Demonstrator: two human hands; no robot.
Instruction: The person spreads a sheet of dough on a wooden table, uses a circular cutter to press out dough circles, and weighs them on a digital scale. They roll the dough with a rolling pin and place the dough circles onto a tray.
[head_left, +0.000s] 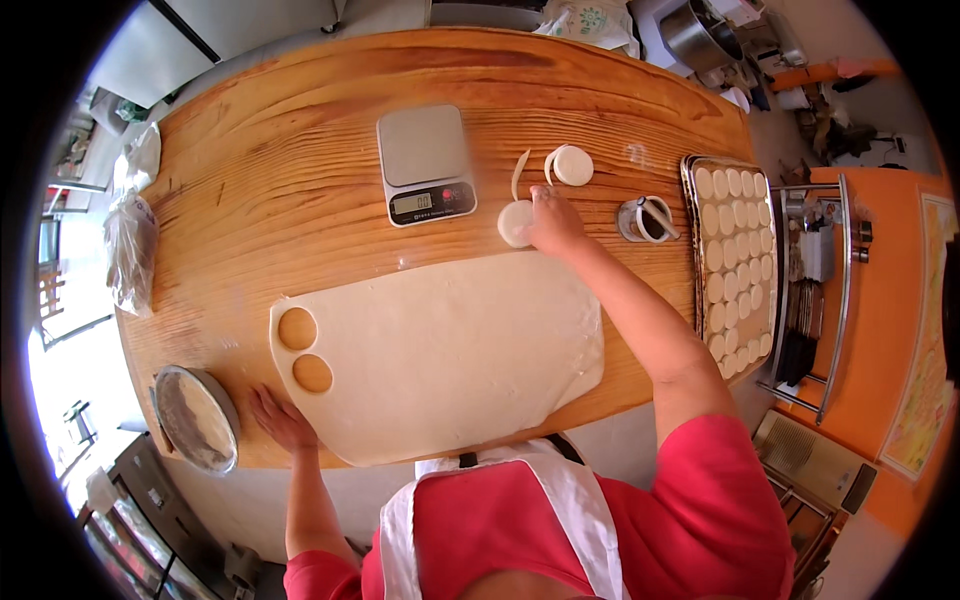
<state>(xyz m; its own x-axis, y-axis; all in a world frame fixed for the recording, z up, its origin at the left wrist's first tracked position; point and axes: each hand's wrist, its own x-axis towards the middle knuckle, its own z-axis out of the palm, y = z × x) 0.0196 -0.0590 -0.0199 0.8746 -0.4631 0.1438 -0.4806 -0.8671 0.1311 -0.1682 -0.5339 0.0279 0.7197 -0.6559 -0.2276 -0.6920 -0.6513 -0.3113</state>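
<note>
A large rolled sheet of dough (450, 352) lies on the wooden table (300, 157), with two round holes near its left end. My left hand (281, 421) rests flat on the wood beside the sheet's lower left edge, holding nothing. Beyond the sheet, my right hand (553, 217) touches the right side of a white dough disc (514, 223); whether its fingers grip the disc is unclear. A thin dough strip (519, 174) lies just above that disc. Farther right is another round dough piece (574, 166) with a curved strip at its left side.
A digital kitchen scale (426, 161) stands beyond the sheet. Right of my right hand are a cup (632, 221) with a handled tool and a baking tray (701, 247) of dough discs. At left are a metal bowl (231, 420) with flour and a plastic bag (133, 240).
</note>
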